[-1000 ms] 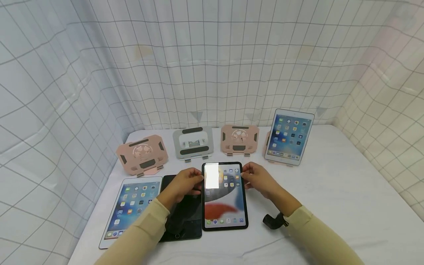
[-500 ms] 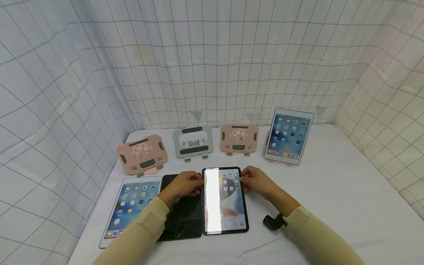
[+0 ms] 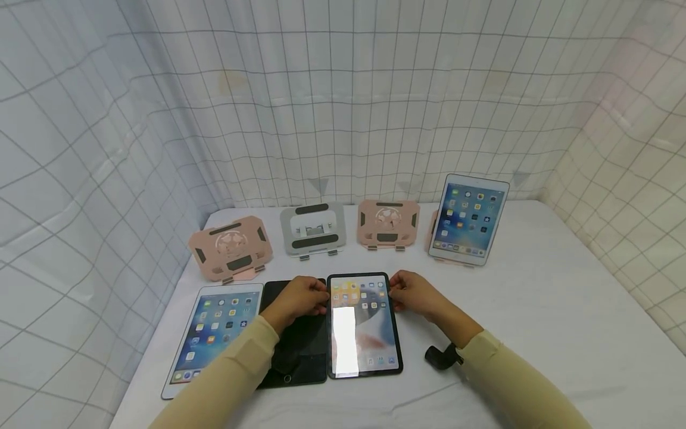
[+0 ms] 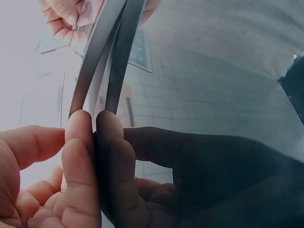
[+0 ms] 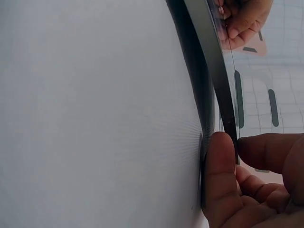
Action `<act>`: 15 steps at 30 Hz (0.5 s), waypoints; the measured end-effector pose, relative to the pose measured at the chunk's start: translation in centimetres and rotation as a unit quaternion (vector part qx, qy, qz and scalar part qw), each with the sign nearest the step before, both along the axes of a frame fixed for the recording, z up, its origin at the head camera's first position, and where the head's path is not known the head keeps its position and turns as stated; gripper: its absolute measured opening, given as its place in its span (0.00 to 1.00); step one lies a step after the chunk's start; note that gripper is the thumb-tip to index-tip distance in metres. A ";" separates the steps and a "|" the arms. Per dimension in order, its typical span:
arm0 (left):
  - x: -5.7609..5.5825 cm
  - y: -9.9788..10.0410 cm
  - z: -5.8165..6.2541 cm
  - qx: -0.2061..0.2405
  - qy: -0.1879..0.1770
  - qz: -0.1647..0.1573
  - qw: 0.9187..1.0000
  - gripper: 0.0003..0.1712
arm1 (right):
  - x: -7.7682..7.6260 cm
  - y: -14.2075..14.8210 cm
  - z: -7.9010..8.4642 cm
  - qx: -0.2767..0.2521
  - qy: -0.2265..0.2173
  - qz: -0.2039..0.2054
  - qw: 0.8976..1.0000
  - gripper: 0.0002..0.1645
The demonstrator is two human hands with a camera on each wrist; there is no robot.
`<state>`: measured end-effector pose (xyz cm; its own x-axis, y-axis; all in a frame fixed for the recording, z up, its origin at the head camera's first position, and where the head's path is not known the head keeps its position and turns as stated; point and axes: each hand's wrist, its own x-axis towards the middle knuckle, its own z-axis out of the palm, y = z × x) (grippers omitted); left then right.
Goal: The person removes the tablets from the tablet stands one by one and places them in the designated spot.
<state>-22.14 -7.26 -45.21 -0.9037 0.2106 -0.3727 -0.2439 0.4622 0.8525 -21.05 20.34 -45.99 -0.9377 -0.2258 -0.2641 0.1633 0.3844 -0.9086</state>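
A black-framed tablet (image 3: 370, 333) with its screen lit lies in front of me, its near end close to the table. My left hand (image 3: 300, 297) pinches its left edge near the far end. On the opposite edge my right hand (image 3: 417, 293) grips it in the same way. The right wrist view shows the thumb on top and a fingertip under the tablet's edge (image 5: 219, 71), with a thin gap above the cloth. Beside it, partly under my left forearm, lies a black tablet (image 3: 312, 342) with a dark screen.
A white tablet (image 3: 200, 339) lies at the left. Behind stand a pink stand (image 3: 214, 245), a grey stand (image 3: 339, 223) and another pink stand (image 3: 403, 221). At the back right a white tablet (image 3: 467, 217) leans on a pink stand. A black curved object (image 3: 439, 357) sits by my right sleeve.
The held tablet's far end has come down and slightly toward me, along with both hands. The glare on its screen has shifted. Both hands keep their grip.
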 end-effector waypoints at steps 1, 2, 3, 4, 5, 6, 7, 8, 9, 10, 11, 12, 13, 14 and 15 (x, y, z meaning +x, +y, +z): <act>0.1 0.1 0.1 -0.003 0.003 0.002 1.000 0.09 | 0.0 0.0 0.0 0.004 0.001 0.000 1.000 0.09; 0.1 0.2 0.2 -0.006 0.004 0.004 1.000 0.09 | 0.0 0.0 0.0 0.009 0.000 0.000 1.000 0.09; 0.2 0.3 0.2 -0.008 0.006 0.007 1.000 0.08 | -0.1 -0.1 0.0 0.013 0.000 0.000 1.000 0.09; 0.2 0.4 0.3 -0.010 0.006 0.009 1.000 0.08 | -0.1 -0.1 0.0 0.019 0.000 0.001 1.000 0.09; 0.3 0.4 0.3 -0.013 0.009 0.010 1.000 0.08 | -0.1 -0.1 0.0 0.024 0.001 0.000 1.000 0.08; 0.3 0.5 0.3 -0.014 0.009 0.012 1.000 0.08 | -0.2 -0.1 0.0 0.029 0.001 0.000 1.000 0.08; 0.3 0.5 0.3 -0.015 0.011 0.012 1.000 0.08 | -0.2 -0.1 0.0 0.034 0.001 0.000 0.999 0.08; 0.4 0.5 0.3 -0.016 0.012 0.013 1.000 0.07 | -0.2 -0.2 0.0 0.039 0.002 0.001 0.999 0.07; 0.4 0.5 0.3 -0.018 0.016 0.011 1.000 0.07 | -0.2 -0.2 0.1 0.044 0.003 0.001 0.999 0.07; 0.4 0.5 0.3 -0.019 0.017 0.012 1.000 0.07 | -0.2 -0.2 0.1 0.049 0.004 0.002 0.999 0.07; 0.4 0.5 0.3 -0.020 0.019 0.011 1.000 0.07 | -0.2 -0.3 0.2 0.053 0.004 0.002 0.999 0.07; 0.4 0.5 0.3 -0.021 0.019 0.011 1.000 0.07 | -0.2 -0.3 0.2 0.056 0.004 0.003 0.998 0.07; 0.4 0.4 0.3 -0.022 0.020 0.010 1.000 0.07 | -0.2 -0.3 0.3 0.060 0.004 0.003 0.998 0.07; 0.5 0.4 0.3 -0.022 0.020 0.009 1.000 0.07 | -0.2 -0.4 0.3 0.063 0.002 0.003 0.998 0.07; 0.5 0.4 0.3 -0.022 0.021 0.007 1.000 0.08 | -0.2 -0.4 0.4 0.065 0.001 0.003 0.998 0.07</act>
<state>-21.65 -6.85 -44.93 -0.9215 0.1820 -0.3430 -0.2148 0.4969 0.8408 -21.21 19.95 -45.64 -0.9367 -0.1954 -0.2905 0.1597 0.4999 -0.8512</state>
